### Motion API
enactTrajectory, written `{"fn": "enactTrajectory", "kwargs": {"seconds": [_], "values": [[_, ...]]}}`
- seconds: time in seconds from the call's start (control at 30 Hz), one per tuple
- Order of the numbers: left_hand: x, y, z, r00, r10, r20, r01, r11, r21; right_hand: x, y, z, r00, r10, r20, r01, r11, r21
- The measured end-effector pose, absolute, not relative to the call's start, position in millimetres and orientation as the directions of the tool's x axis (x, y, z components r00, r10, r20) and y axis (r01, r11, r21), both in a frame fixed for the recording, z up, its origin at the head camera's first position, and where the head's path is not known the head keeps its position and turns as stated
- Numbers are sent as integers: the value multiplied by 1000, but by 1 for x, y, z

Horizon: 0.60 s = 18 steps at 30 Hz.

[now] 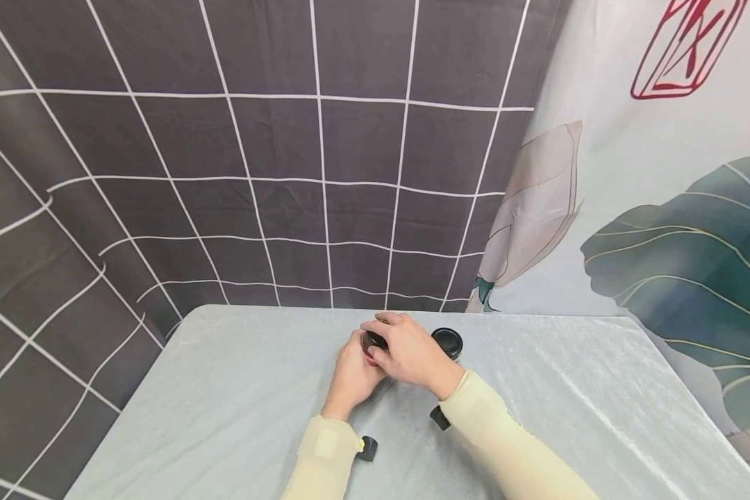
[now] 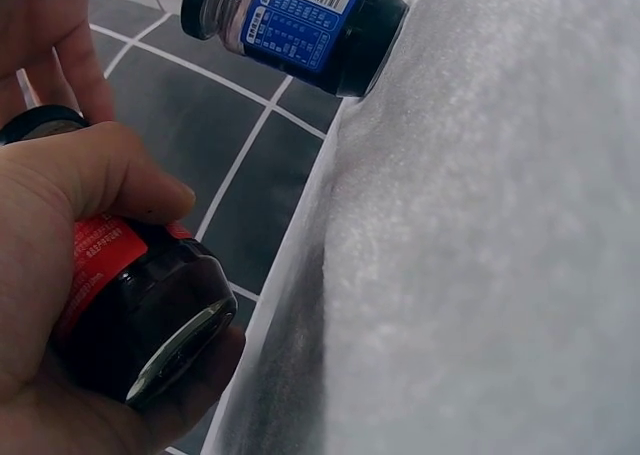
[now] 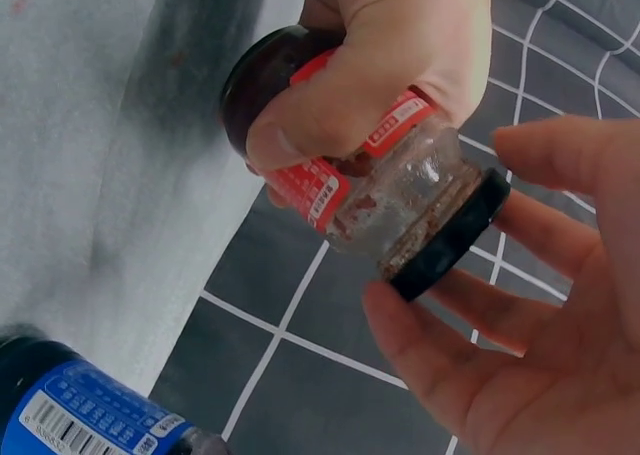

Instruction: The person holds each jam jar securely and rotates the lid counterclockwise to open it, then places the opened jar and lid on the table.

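My left hand (image 1: pixel 353 375) grips a glass jar with a red label (image 3: pixel 325 190), its thumb lying across the label. Dark contents fill the jar's base end, while the glass near the neck looks mostly clear with bits stuck inside. In the right wrist view the jar is tilted, its black lid (image 3: pixel 450 235) toward my right hand (image 3: pixel 540 325). Fingertips and thumb of that hand curve around the lid's rim. From the head view, my right hand (image 1: pixel 412 354) covers much of the jar. The left wrist view shows the jar's dark base (image 2: pixel 150 315) below the left thumb.
A second jar with a black lid (image 1: pixel 447 342) and blue label (image 2: pixel 295 35) stands on the table just right of my hands. Pale cloth (image 1: pixel 237 389) covers the table. Behind it hangs a dark grid-patterned curtain (image 1: pixel 275 146), with a leaf-printed white one (image 1: pixel 556 278) at right.
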State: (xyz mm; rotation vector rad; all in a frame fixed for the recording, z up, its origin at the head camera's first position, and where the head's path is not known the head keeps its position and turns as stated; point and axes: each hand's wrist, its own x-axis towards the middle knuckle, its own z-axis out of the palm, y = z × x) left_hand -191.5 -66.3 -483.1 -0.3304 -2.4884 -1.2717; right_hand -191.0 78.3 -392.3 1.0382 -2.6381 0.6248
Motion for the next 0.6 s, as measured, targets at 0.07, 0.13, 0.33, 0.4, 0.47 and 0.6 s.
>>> {"fn": "enactTrajectory", "kwargs": {"seconds": [0.07, 0.13, 0.33, 0.4, 0.47, 0.6], "values": [[-191, -66, -483, -924, 56, 378, 340, 569, 748, -191, 77, -393, -728, -574, 375, -682, 667, -302], [-191, -66, -482, -928, 54, 368, 333, 563, 757, -191, 76, -394, -740, -555, 381, -667, 679, -307], [-191, -65, -480, -938, 59, 342, 318, 541, 778, -190, 76, -392, -771, -518, 369, -629, 711, -315], [-191, -65, -480, -937, 57, 345, 319, 541, 778, -190, 76, -392, -780, -513, 358, -619, 720, -315], [-191, -65, -480, -935, 56, 350, 322, 545, 774, -190, 76, -392, -791, -506, 345, -605, 732, -314], [-190, -65, -479, -939, 56, 339, 314, 536, 784, -189, 75, -392, -816, -469, 338, -567, 764, -309]]}}
